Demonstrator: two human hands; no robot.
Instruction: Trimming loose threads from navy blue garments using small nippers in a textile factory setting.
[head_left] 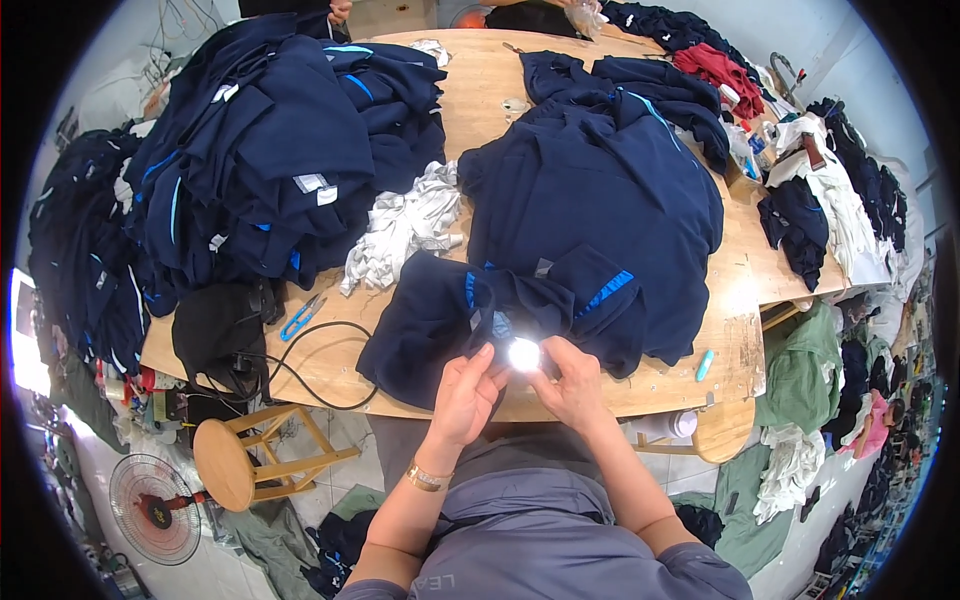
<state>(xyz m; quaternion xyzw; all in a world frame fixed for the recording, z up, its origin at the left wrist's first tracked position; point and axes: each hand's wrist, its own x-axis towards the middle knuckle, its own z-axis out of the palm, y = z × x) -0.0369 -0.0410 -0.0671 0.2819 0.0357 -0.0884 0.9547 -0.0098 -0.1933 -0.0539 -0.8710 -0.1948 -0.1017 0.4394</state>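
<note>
A folded navy garment (420, 335) with bright blue trim lies at the table's front edge, in front of my body. My left hand (466, 398) is closed, its thumb and fingers pinching the garment's near edge. Opposite it, my right hand (573, 385) is also closed, fingertips drawn together at the same cloth. Between the fingertips a small round spot of white glare (524, 354) washes out the detail. What the right fingers grip there cannot be made out. Just beyond, a large stack of navy garments (600, 190) spreads over the table.
A high navy clothing pile (270, 130) fills the table's left, beside white cloth strips (405, 225). Blue thread snips (300, 318), a black bag (215, 330) and a cable lie nearer. A turquoise marker (705, 365) rests at right. A wooden stool (225, 465) and fan (155, 508) stand left.
</note>
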